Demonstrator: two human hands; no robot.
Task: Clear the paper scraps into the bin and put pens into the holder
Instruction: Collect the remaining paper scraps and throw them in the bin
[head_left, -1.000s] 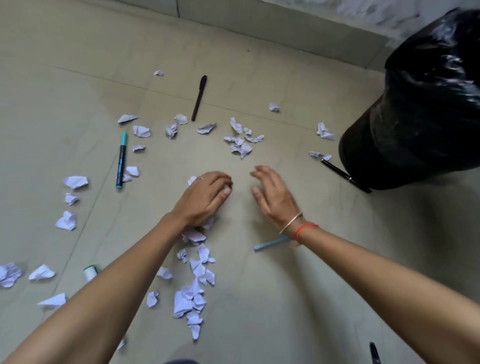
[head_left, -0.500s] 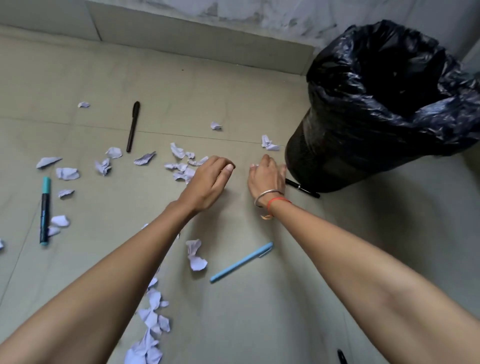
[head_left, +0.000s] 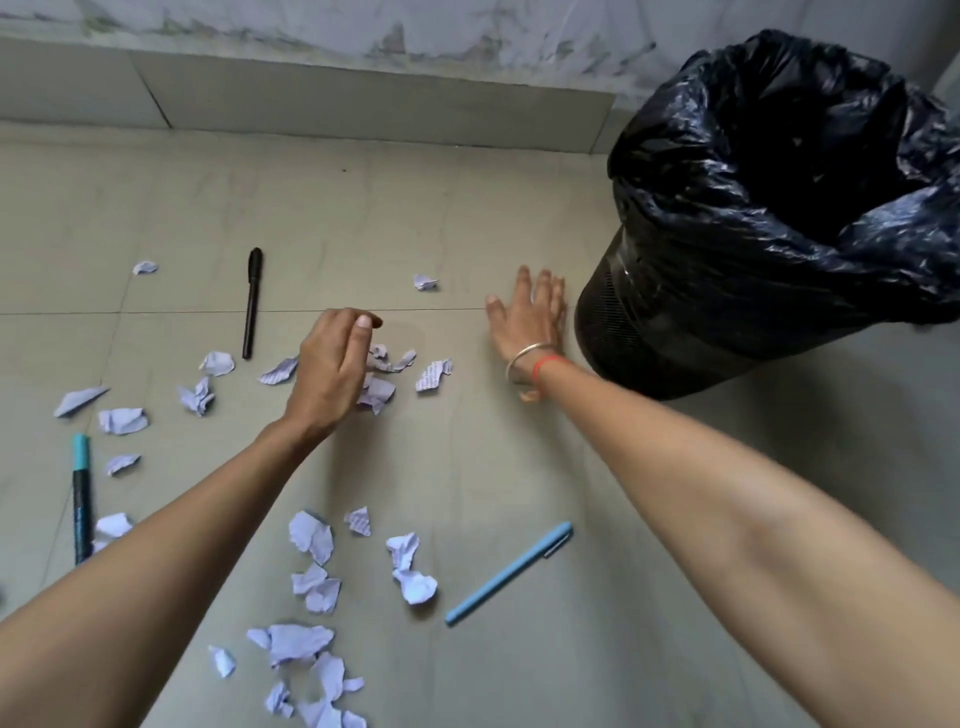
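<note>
Paper scraps (head_left: 311, 587) lie scattered over the tiled floor (head_left: 467, 208), thickest in a trail running from the lower middle up toward the left hand (head_left: 332, 371). That hand hovers, fingers curled, over a small cluster of scraps (head_left: 434, 375); whether it already has any in its grasp cannot be told, since the palm faces down and hides what is under it. The right hand (head_left: 530, 319) is spread open and flat, fingers together, just beside the base of the bin (head_left: 649, 332), and holds nothing. Its wrist wears a metal bangle (head_left: 519, 358) and a red thread (head_left: 545, 364).

The bin stands at the upper right, lined with a black bag (head_left: 805, 171) that bulges over its rim. One lone scrap (head_left: 425, 282) lies between the two hands, farther from the camera.

Three pens are on the floor: a black pen (head_left: 252, 301) left of the left hand, a teal marker (head_left: 81, 493) at the far left edge partly behind the left forearm, and a blue pen (head_left: 511, 571) lying between the two forearms. No holder is in view. A pale skirting (head_left: 311, 93) runs along the wall at the top.
</note>
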